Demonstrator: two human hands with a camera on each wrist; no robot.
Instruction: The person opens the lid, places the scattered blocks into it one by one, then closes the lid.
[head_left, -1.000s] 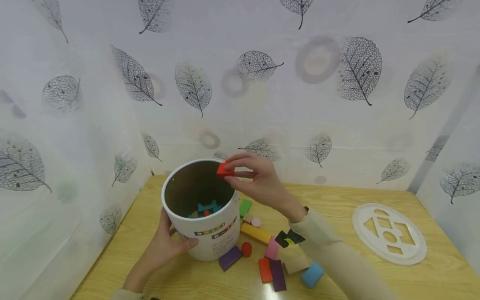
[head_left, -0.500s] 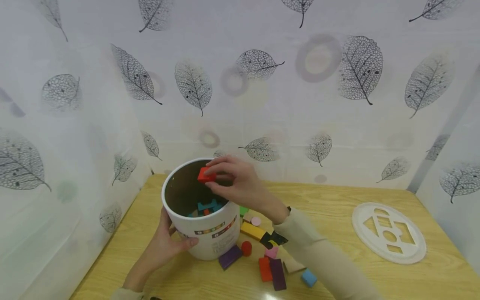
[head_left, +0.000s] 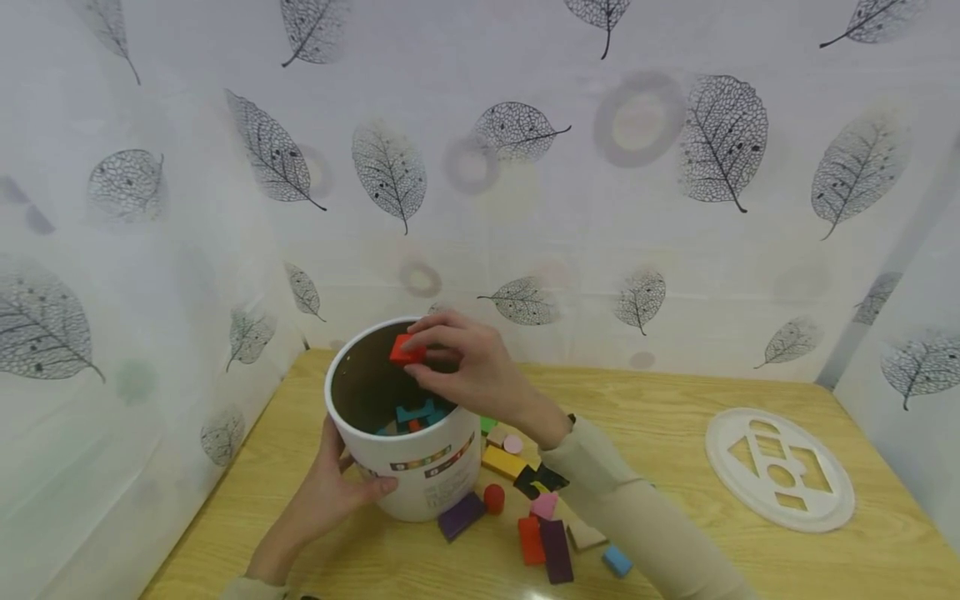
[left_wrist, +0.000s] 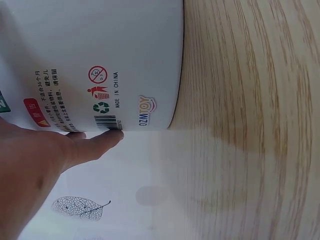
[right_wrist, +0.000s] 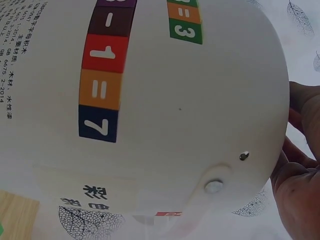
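A white toy bucket (head_left: 446, 471) stands on the table, its mouth tilted slightly in view. My left hand (head_left: 337, 492) grips its left side, thumb on the front and the other fingers mostly hidden behind. In the left wrist view, fingers (left_wrist: 97, 147) press along the printed wall. Over the mouth, my right hand (head_left: 476, 362) pinches a red block (head_left: 405, 350) between thumb and fingertips. Teal blocks (head_left: 415, 412) and a bit of red lie at the bucket's bottom. The right wrist view shows the bucket's wall (right_wrist: 200, 95) with my right hand (right_wrist: 302, 160) at its rim; the red block is hidden there.
Right of the bucket lie several loose blocks, among them a purple block (head_left: 461, 517), a red round piece (head_left: 493, 498), a yellow block (head_left: 502, 461) and a blue block (head_left: 617, 561). A white disc with cut-out shapes (head_left: 738, 492) rests at the table's right. Leaf-patterned curtains (head_left: 517, 225) surround the table.
My right hand has moved left with the red block, from the bucket's right rim to over its mouth, slowing in the last half second. The left hand and bucket have stayed put.
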